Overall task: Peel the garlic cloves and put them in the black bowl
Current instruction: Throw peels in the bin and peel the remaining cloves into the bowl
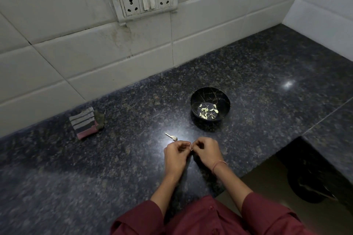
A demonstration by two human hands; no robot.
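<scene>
The black bowl stands on the dark granite counter, with several peeled garlic cloves lying in its bottom. In front of it my left hand and my right hand meet just above the counter, fingers curled. Together they pinch a small garlic clove, which is mostly hidden between the fingertips. A pale garlic stem with bits of skin lies on the counter just beyond my left hand.
A folded striped cloth lies at the left by the tiled wall. A socket and switch panel sits on the wall. The counter ends at the right, where it drops to the floor with a dark object below.
</scene>
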